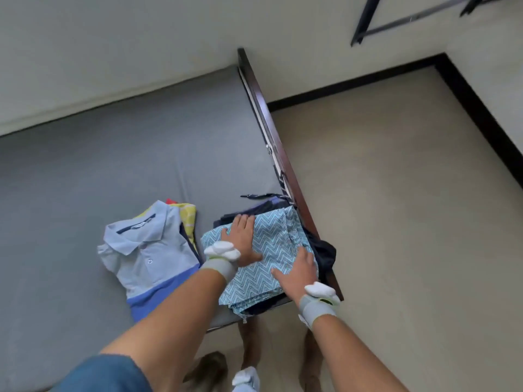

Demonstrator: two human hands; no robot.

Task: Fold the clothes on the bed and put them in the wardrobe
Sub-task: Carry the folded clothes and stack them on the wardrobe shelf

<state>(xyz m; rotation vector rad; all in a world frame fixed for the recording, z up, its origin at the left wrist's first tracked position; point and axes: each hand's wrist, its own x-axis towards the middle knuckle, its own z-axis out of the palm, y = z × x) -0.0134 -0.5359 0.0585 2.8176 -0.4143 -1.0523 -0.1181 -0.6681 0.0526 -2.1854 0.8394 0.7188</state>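
Folded zigzag shorts (278,251) sit on top of a dark pile (254,212) at the bed's near right corner, right by the wooden bed frame (278,142). I've got both hands flat on the fabric: left hand (242,239) fingers straight, pressing the far left part; right hand (297,274) fingers straight, pressing the near right part. Neither grips anything, just palms down, smoothing.

Risks as I see them: the pile hangs close to the corner edge, w/ dark cloth (324,254) already spilling over the frame on the right. Push too hard toward that side and the whole stack could slide off to the floor (396,193). Lift it w/o getting fingers under the bottom layer and the folds prob come apart. A strap (256,196) pokes out at the far side and may snag.

Left of the pile, a light blue polo shirt (147,250) lies folded on a second stack, yellow cloth (188,217) showing beneath. It's just beside my left wrist, so a careless sweep could ruffle it. Grey mattress (127,154) beyond. Wardrobe not in view.
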